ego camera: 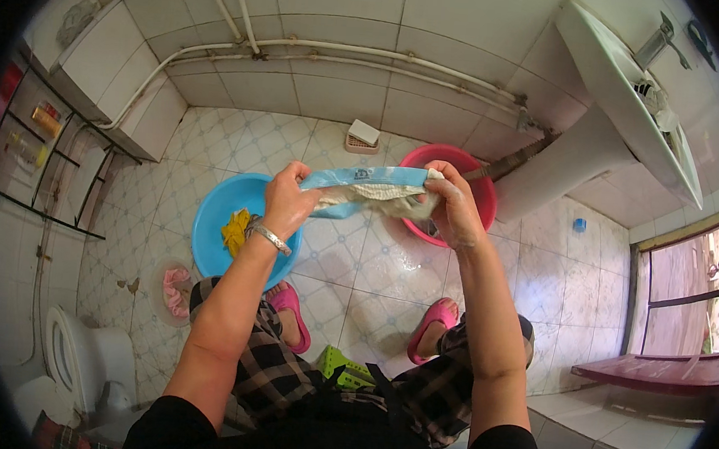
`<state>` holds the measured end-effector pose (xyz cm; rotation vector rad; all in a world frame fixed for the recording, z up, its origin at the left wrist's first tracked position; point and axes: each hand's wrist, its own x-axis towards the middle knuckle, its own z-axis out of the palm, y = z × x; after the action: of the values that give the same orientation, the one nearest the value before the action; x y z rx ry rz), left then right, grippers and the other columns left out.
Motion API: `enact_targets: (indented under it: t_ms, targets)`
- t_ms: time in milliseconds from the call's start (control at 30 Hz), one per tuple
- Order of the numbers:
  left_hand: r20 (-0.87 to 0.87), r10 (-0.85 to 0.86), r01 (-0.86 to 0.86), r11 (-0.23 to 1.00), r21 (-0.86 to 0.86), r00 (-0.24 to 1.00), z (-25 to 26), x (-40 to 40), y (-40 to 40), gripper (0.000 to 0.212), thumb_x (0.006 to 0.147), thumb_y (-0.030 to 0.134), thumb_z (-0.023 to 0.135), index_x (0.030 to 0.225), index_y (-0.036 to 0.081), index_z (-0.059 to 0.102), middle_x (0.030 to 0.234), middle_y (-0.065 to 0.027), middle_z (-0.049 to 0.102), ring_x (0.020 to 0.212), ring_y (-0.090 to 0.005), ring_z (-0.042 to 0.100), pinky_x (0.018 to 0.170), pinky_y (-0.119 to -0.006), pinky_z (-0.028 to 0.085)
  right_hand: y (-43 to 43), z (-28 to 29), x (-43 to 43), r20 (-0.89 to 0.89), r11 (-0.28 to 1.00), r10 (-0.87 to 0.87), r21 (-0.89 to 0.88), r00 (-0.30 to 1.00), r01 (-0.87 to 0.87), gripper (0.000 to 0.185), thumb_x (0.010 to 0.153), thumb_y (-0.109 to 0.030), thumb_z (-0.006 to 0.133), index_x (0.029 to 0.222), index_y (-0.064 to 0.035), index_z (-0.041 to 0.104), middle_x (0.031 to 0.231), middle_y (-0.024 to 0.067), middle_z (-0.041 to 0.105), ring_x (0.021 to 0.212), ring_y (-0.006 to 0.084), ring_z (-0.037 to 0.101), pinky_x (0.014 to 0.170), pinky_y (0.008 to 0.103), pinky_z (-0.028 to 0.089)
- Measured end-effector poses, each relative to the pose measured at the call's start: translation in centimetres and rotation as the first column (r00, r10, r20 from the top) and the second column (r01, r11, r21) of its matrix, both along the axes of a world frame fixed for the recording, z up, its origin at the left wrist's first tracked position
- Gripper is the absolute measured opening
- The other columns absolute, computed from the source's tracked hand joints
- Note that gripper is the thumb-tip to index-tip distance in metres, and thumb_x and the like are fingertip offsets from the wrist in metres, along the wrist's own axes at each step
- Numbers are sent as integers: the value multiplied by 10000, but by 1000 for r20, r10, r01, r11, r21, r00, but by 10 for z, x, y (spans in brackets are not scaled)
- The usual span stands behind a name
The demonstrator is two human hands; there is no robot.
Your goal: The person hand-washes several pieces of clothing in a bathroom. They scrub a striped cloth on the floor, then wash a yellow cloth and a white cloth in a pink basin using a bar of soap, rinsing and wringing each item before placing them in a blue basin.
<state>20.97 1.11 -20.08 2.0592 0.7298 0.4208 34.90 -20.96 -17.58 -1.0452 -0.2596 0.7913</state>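
Between my two hands a wet cloth garment (386, 195) is stretched out by its light-blue waistband (372, 175), which bears a dark print. Its pale ribbed inside hangs below the band. My left hand (289, 198) grips one end, above the rim of a blue plastic basin (214, 202). The other end is pinched in my right hand (455, 203), in front of a red plastic basin (492, 202). Yellow cloth (235, 231) and some greyish cloth lie in the blue basin. What the red basin holds is mostly hidden by my right hand and the garment.
A soap box (362, 137) stands by the wall. A clear tub holding pink cloth (177, 290) is left of my feet. To the right rises a pedestal sink (558, 151); a toilet (84, 355) is lower left. A small blue cap (579, 225) lies on the tiles.
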Motion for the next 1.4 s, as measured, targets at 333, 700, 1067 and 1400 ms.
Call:
enact_targets:
  t_ms: [333, 700, 1067, 1400]
  targets:
    - [329, -189, 363, 185, -913, 925, 27, -13, 21, 417, 801, 85, 646, 1159, -43, 475, 1096, -131, 571, 983, -185, 575, 864, -319, 468, -8, -33, 22, 680, 845, 151, -465, 717, 263, 175, 796, -50, 616, 963, -3, 591, 814, 26, 603, 691, 109, 552, 657, 250, 453]
    - [94, -77, 117, 817, -564, 993, 11, -9, 27, 413, 729, 112, 719, 1071, -31, 537, 920, -77, 605, 808, -136, 585, 693, -267, 479, -6, -21, 12, 82, 958, -94, -263, 992, 113, 214, 901, -116, 492, 1006, 39, 594, 919, 112, 638, 790, 200, 628, 744, 329, 518]
    - [224, 123, -77, 976, -202, 967, -11, -5, 37, 318, 670, 132, 757, 875, 9, 547, 758, -40, 573, 659, -112, 512, 596, -256, 446, -3, -19, 8, 203, 941, -110, -293, 973, 167, 233, 897, -88, 420, 1086, -36, 547, 969, 61, 591, 841, 152, 577, 777, 293, 476]
    - [190, 247, -263, 962, 65, 950, -17, -10, 53, 130, 648, 44, 604, 669, 39, 476, 553, -66, 467, 519, -166, 422, 485, -328, 351, 4, 9, -28, 703, 622, 630, -712, 332, 326, 524, 641, -525, 714, 968, -124, 635, 1148, 133, 487, 1047, 288, 521, 825, 385, 468]
